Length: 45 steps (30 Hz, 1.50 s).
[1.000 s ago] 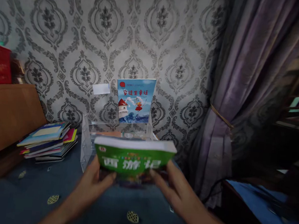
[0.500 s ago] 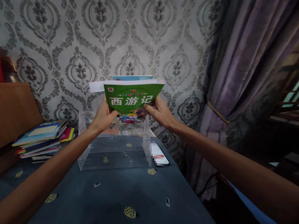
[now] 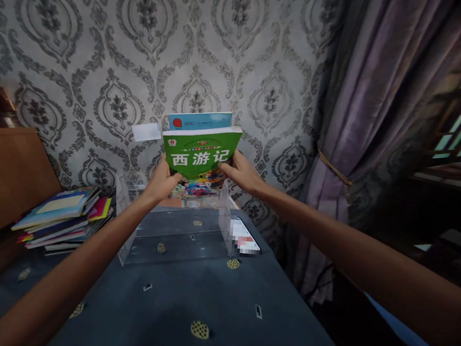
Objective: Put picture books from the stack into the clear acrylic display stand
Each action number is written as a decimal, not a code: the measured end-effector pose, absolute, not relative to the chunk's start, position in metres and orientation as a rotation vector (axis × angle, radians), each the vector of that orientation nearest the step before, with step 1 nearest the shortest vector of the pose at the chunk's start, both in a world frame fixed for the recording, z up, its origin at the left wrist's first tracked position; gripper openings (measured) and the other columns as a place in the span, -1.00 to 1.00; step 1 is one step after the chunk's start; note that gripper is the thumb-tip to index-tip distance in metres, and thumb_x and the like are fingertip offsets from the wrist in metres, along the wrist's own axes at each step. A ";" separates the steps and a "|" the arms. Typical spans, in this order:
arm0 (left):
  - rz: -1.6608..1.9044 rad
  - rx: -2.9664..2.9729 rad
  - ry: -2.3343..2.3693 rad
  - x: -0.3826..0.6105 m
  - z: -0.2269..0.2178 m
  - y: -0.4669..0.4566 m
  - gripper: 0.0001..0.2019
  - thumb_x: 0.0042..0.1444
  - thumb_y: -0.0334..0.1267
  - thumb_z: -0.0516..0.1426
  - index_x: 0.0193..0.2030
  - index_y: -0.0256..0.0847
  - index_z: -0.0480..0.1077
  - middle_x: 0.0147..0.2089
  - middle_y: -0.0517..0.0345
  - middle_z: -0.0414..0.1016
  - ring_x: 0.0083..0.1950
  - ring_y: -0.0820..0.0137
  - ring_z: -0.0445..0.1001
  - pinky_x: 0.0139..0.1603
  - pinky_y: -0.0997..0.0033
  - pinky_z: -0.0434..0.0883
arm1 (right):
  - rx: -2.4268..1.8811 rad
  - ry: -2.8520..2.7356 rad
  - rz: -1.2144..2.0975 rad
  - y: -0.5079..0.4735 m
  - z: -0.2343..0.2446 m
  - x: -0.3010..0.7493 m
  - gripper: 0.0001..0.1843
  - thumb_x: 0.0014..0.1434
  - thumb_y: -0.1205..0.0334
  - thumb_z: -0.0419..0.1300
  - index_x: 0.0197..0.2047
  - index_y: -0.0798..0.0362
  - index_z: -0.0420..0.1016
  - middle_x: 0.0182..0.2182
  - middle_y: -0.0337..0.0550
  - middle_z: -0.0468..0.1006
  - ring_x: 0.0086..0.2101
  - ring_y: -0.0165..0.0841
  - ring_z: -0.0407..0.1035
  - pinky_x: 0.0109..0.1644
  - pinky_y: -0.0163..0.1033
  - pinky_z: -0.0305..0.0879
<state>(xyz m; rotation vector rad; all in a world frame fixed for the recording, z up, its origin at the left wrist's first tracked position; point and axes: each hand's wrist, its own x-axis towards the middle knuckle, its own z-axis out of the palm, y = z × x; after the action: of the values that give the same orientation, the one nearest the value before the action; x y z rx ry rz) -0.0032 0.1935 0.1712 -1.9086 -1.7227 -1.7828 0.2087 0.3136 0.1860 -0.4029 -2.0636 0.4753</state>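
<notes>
Both my hands hold a green book [image 3: 201, 151] upright over the back of a clear acrylic rack [image 3: 169, 232]. My left hand [image 3: 161, 180] grips its lower left edge and my right hand [image 3: 240, 173] grips its right edge. Right behind it a blue book [image 3: 198, 120] stands against the wall, only its top strip showing. The green book's lower edge is at the rack's rear slot; whether it rests inside I cannot tell.
A stack of colourful books [image 3: 63, 215] lies at the left on the blue cloth [image 3: 187, 304]. A phone [image 3: 244, 238] lies right of the rack. A wooden cabinet [image 3: 8, 175] stands at far left, a purple curtain [image 3: 359, 125] at right.
The green book went from low and near me up and forward to the rack, then sank slightly in front of the blue book. My arms stretched out.
</notes>
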 end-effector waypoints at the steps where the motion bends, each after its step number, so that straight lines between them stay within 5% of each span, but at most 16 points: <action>1: -1.790 -1.912 -1.732 -0.003 0.171 0.195 -0.58 -0.04 -0.35 0.18 0.03 -0.26 0.35 -0.13 0.06 0.54 -0.13 0.26 0.49 -0.13 0.28 0.47 | -0.413 -2.072 0.500 0.315 0.186 0.208 -0.61 0.10 0.21 0.08 0.02 0.09 0.31 -0.22 -0.08 0.52 -0.26 -0.22 0.43 -0.17 -0.08 0.48; 11: -1.641 -1.878 -1.906 -0.002 0.154 0.208 -0.59 0.05 -0.37 0.08 0.09 -0.27 0.24 -0.08 0.04 0.48 -0.15 0.30 0.48 -0.10 0.28 0.46 | -0.582 -2.062 0.179 0.323 0.183 0.209 -0.67 0.02 0.26 0.14 -0.10 0.10 0.39 -0.16 0.00 0.47 -0.13 -0.14 0.34 0.02 -0.04 0.35; 18: -1.215 -1.777 -1.998 0.000 0.157 0.190 -0.74 0.19 -0.25 0.10 -0.01 -0.24 0.19 -0.11 -0.10 0.48 -0.02 0.06 0.52 0.01 0.10 0.42 | -0.744 -1.986 0.229 0.329 0.170 0.213 -0.51 0.16 0.14 0.17 0.12 0.17 0.37 0.02 0.15 0.41 0.04 -0.06 0.32 0.18 0.02 0.24; 23: -0.742 -1.615 -2.255 0.011 0.158 0.181 -0.76 0.35 -0.23 -0.04 0.07 -0.29 0.12 -0.18 -0.24 0.57 -0.11 0.02 0.60 -0.14 0.20 0.42 | -0.796 -1.988 0.321 0.341 0.159 0.207 -0.59 0.24 0.11 0.12 0.08 0.15 0.44 -0.10 0.10 0.56 -0.04 -0.09 0.42 0.09 -0.04 0.31; 28: -0.687 -1.578 -2.294 0.017 0.159 0.183 -0.80 0.36 -0.25 -0.06 0.04 -0.29 0.17 -0.21 -0.28 0.59 -0.11 -0.01 0.62 -0.19 0.23 0.41 | -0.768 -1.992 0.393 0.342 0.151 0.196 -0.67 0.29 0.19 0.03 0.01 0.08 0.51 -0.20 -0.03 0.64 -0.20 -0.19 0.49 -0.08 -0.17 0.36; 41: -0.657 -1.567 -2.348 0.030 0.162 0.182 -0.75 0.36 -0.30 -0.14 0.08 -0.37 0.17 -0.11 -0.39 0.58 -0.05 -0.04 0.61 -0.14 0.18 0.42 | -0.776 -1.936 0.463 0.354 0.140 0.186 -0.67 0.28 0.27 0.02 0.02 0.07 0.51 -0.12 0.00 0.64 -0.12 -0.18 0.49 -0.02 -0.14 0.36; 45: -0.667 -1.592 -2.348 0.032 0.161 0.182 -0.63 0.35 -0.33 -0.14 0.23 -0.48 0.05 -0.12 -0.42 0.58 -0.05 -0.08 0.61 -0.11 0.12 0.41 | -0.779 -1.935 0.455 0.357 0.138 0.186 -0.67 0.29 0.25 0.02 0.02 0.07 0.52 -0.11 0.01 0.64 -0.12 -0.18 0.48 0.00 -0.12 0.35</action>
<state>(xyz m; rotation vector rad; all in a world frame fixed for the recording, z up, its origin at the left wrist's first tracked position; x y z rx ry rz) 0.0315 0.1822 0.1613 -1.5919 -2.3479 -0.6667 0.1859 0.3570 0.1379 -0.7794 -1.9353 0.4554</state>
